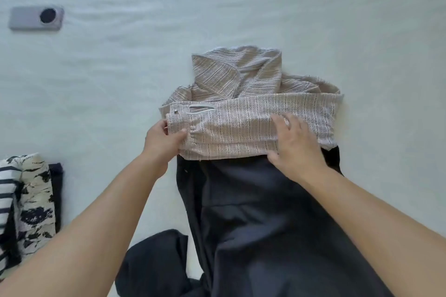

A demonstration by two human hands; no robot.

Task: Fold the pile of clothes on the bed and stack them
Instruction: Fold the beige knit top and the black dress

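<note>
A beige patterned garment (253, 113) lies partly folded in the middle of the bed, its sleeve laid across it from left to right. My left hand (161, 138) pinches the sleeve's gathered cuff at the left end. My right hand (295, 144) presses flat on the sleeve with its fingers spread. Beneath the beige piece, a dark navy garment (253, 219) stretches toward me.
A stack of folded clothes (26, 205), striped and floral, sits at the left edge. A grey phone (36, 18) lies face down at the far left on the pale sheet (313, 7), which spreads wide behind the garments.
</note>
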